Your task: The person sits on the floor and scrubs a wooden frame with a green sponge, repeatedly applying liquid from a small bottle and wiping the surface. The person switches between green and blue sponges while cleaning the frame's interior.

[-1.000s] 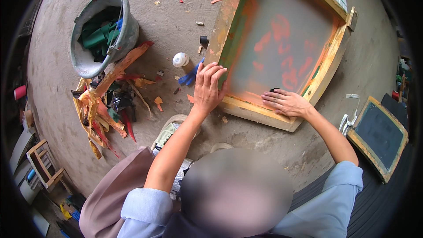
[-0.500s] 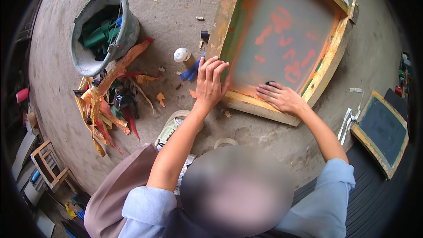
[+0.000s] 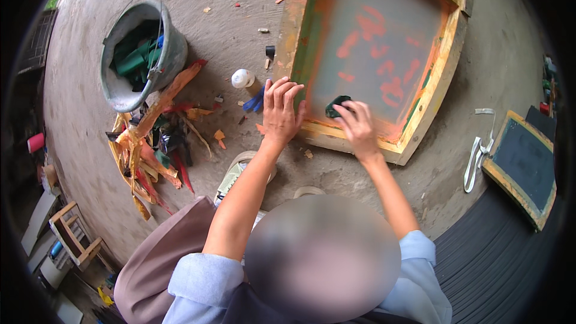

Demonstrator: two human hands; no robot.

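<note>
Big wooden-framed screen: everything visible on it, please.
The wooden-framed screen lies ahead of the person, its far edge partly out of view. Pale wooden rails, stained orange, surround a translucent grey sheet, perhaps mesh, with orange-pink patches; green shows along the inner sides. The left hand rests at its left rail; the right hand holds a dark wad at the near end, contact unclear.
</note>
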